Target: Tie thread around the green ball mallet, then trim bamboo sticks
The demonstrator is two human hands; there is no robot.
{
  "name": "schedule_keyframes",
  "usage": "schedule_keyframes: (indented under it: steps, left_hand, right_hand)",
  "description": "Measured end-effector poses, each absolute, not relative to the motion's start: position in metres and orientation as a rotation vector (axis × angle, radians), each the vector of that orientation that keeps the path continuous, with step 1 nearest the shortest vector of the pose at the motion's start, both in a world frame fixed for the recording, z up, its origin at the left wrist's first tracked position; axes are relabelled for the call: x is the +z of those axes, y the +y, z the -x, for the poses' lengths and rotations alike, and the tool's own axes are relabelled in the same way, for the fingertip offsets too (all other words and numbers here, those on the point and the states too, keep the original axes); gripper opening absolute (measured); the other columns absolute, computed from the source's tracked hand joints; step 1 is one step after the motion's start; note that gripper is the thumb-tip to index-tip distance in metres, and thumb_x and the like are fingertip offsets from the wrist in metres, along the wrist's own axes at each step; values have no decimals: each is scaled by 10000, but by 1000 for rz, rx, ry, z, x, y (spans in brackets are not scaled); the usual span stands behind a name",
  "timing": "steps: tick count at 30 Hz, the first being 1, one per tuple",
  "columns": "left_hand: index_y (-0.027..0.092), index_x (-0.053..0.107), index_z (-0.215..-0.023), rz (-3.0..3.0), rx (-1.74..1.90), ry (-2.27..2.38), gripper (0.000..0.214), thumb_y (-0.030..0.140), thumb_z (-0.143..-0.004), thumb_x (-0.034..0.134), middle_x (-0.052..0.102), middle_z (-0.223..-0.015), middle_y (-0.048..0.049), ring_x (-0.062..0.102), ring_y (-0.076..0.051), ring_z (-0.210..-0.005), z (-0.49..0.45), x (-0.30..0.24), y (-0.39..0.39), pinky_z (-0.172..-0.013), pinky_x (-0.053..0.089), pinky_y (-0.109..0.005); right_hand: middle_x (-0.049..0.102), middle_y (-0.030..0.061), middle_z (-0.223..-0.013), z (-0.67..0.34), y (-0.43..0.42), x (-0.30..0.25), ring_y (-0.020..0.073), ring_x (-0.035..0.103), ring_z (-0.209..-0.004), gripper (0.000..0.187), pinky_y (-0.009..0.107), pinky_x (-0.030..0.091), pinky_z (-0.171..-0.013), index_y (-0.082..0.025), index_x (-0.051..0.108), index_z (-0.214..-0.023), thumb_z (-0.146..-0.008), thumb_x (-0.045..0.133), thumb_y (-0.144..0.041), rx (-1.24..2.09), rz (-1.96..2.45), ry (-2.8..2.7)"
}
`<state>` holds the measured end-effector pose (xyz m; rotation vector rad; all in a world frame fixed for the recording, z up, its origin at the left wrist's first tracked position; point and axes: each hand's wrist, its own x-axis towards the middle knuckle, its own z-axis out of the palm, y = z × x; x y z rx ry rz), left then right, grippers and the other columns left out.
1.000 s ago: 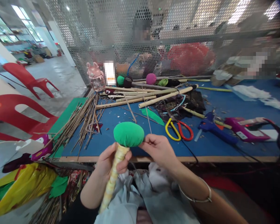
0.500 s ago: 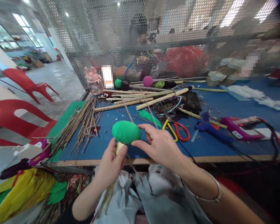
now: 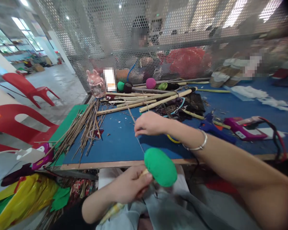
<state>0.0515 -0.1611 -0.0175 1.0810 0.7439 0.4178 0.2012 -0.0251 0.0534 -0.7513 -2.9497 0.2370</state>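
My left hand (image 3: 131,186) is closed round a pale wrapped stick (image 3: 112,209) just under its green padded fabric head (image 3: 160,166), which is tilted to the right over my lap. Above the blue table, my right hand (image 3: 148,123) is pinched shut on a thin thread (image 3: 139,143) that runs down toward the green head. A silver bangle (image 3: 198,145) sits on my right wrist.
The blue table (image 3: 120,143) holds a pile of thin sticks (image 3: 81,127), bamboo poles (image 3: 163,99), more padded sticks (image 3: 150,83), a blue glue gun (image 3: 216,129) and a purple glue gun (image 3: 242,129). A person sits behind the mesh screen (image 3: 139,48). Red chairs (image 3: 19,123) stand left.
My right hand left the green head and rose up over the table, pulling the thread taut. My left hand lowered the stick and tipped its green head to the right.
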Motion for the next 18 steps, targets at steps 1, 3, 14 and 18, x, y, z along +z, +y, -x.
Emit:
schedule_keyframes:
  steps: [1,3,14,18]
  left_hand:
    - [170,416,-733,-1095,416,784,380,543,-800,448,361,-523,70,263,-22,-374,-54,-22,-159,-335,192,-146]
    - [184,387,-722,-1025,482,877,370,540,-799,450,364,-524,75,264,-23,-366,-52,-27,-152,-331,188,-141]
    - [155,404,-571,-712,781,590,503,626,-694,531,278,-425,90,148,5,-291,-8,-2,-156,-284,142,-131]
    - [161,394,-547,-746,708,607,531,662,-664,530,240,-386,95,151,-3,-282,-24,-13,-163,-284,151,-137]
  right_hand:
    - [679,26,-717,-195,-31,69,142,567,-666,147,226,300,-559,-182,693,-707,-756,583,-265,83,738,-2995]
    - [666,30,-682,-188,-55,96,141,553,-622,140,235,278,-533,-180,675,-675,-751,562,-212,-61,693,-2987]
    - [502,-22,-506,-225,-110,5,79,410,-472,290,191,315,-460,-141,609,-607,-779,527,-359,1185,1144,-1943]
    - [437,-49,-524,-214,-102,-20,72,363,-500,270,175,302,-461,-133,643,-777,-744,568,-390,1419,1086,-1755]
